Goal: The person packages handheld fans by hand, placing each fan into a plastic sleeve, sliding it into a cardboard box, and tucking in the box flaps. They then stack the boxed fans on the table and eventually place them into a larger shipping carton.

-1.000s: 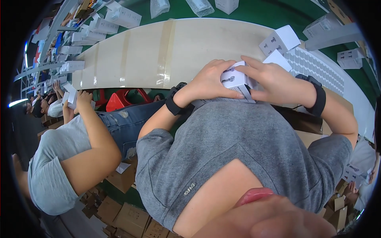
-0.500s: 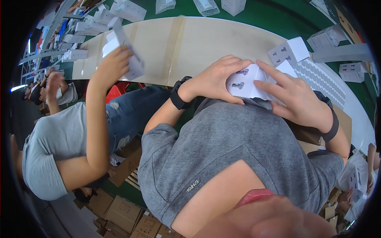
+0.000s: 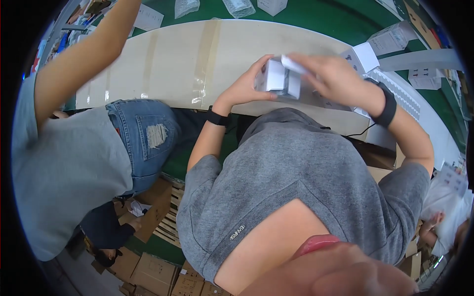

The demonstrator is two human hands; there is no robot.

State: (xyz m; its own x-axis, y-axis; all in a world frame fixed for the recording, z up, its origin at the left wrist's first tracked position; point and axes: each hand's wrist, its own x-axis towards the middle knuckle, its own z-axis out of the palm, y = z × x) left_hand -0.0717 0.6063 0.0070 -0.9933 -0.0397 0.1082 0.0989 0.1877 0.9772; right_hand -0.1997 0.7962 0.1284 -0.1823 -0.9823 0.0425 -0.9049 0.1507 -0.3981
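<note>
Both hands grip the small white box (image 3: 277,79): left hand (image 3: 245,89) beneath, right hand (image 3: 332,78) on top. Box now raised farther over the surface (image 3: 163,64) than before.

A packing line in a factory: long worktable (image 3: 163,59), small white cartons (image 3: 390,37), stacked cardboard boxes (image 3: 158,271), co-worker (image 3: 74,163) alongside.

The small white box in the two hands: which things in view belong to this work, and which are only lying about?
In hand:
- small white box, flap open
- left hand, its grip on the box's side
- right hand, at the flap

Lying about:
- white carton on the pale worktable
- clear bags on the green belt
- brown cartons on the floor
</note>
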